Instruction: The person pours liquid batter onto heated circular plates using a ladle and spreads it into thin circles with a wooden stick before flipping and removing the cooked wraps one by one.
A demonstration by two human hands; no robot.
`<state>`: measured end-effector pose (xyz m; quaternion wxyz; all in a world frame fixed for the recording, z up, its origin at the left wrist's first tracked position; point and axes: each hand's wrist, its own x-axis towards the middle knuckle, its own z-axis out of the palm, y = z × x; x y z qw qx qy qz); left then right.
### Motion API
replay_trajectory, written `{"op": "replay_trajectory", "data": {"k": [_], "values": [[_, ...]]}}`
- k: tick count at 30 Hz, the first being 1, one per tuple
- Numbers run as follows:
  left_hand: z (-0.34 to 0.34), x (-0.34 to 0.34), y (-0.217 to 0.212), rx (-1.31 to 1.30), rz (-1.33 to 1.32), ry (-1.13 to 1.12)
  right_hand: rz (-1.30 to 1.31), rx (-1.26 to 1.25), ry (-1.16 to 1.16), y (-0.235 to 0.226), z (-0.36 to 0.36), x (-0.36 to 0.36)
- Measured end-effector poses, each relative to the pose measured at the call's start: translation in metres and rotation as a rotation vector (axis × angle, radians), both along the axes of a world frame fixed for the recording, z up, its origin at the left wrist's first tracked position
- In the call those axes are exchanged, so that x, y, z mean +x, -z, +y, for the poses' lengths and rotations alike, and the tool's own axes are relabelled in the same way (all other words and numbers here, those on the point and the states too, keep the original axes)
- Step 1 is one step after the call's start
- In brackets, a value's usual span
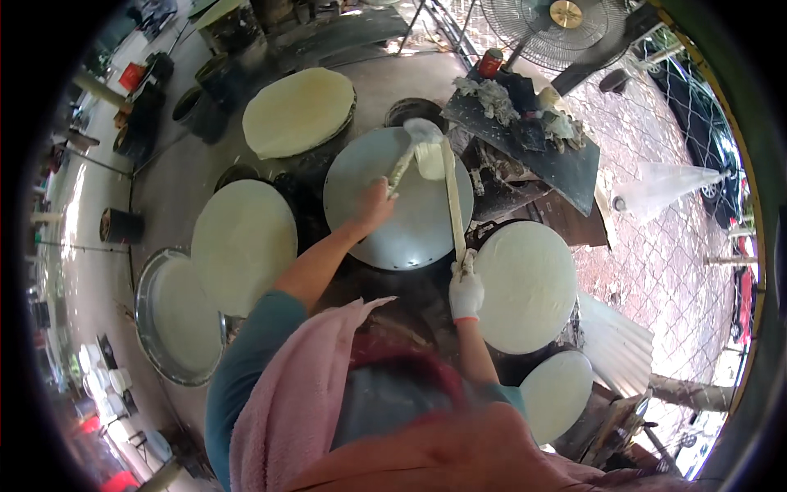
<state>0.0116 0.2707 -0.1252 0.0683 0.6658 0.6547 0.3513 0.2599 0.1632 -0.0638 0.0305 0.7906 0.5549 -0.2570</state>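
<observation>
My bare left hand (pixel 377 208) reaches over a large round grey metal griddle (pixel 393 217), closed round a short pale handle (pixel 400 170). My right hand (pixel 466 293), in a white glove, grips the near end of a long flat wooden stick (pixel 454 197) that runs away over the griddle's right side. Near the far ends of both stands a white-coated, cup-like piece (pixel 429 161); I cannot tell which one it joins. To the right of my gloved hand sits a round plate with a smooth white layer (pixel 527 287). Left of the griddle is a pale round sheet (pixel 244 246).
A yellowish round (pixel 299 112) lies at the far left, and a metal basin of white liquid (pixel 180 318) at left. Another white round (pixel 557 395) is at lower right. A cluttered dark board (pixel 533 139), a fan (pixel 566 25) and a wire fence (pixel 672 123) stand at right.
</observation>
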Motion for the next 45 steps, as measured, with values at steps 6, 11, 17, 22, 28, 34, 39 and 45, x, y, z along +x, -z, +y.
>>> {"op": "replay_trajectory", "data": {"k": [6, 11, 17, 22, 28, 34, 39, 45], "values": [[-0.018, -0.079, -0.054, -0.094, -0.152, -0.101, 1.129, 0.085, 0.472, 0.042, 0.013, -0.052], [-0.08, -0.121, -0.051, 0.016, -0.405, -0.053, 1.211, 0.453, 0.328, 0.02, 0.014, -0.047], [-0.128, -0.131, -0.04, -0.314, -0.495, -0.076, 1.217, 0.11, 0.354, 0.056, 0.017, -0.072], [-0.153, -0.138, -0.024, -0.037, -0.339, -0.069, 1.142, 0.309, 0.263, 0.043, 0.043, -0.014], [-0.167, -0.113, -0.036, -0.231, -0.421, -0.314, 1.28, -0.234, 0.187, 0.008, 0.057, -0.04], [-0.187, -0.096, -0.024, -0.143, -0.313, -0.324, 1.062, -0.109, 0.142, 0.022, 0.117, 0.037], [-0.199, -0.083, -0.023, -0.381, -0.474, -0.457, 0.966, -0.489, -0.041, 0.005, 0.115, 0.012], [-0.195, -0.066, -0.063, -0.339, -0.319, -0.46, 1.018, -0.217, -0.102, 0.026, 0.178, 0.051]]}}
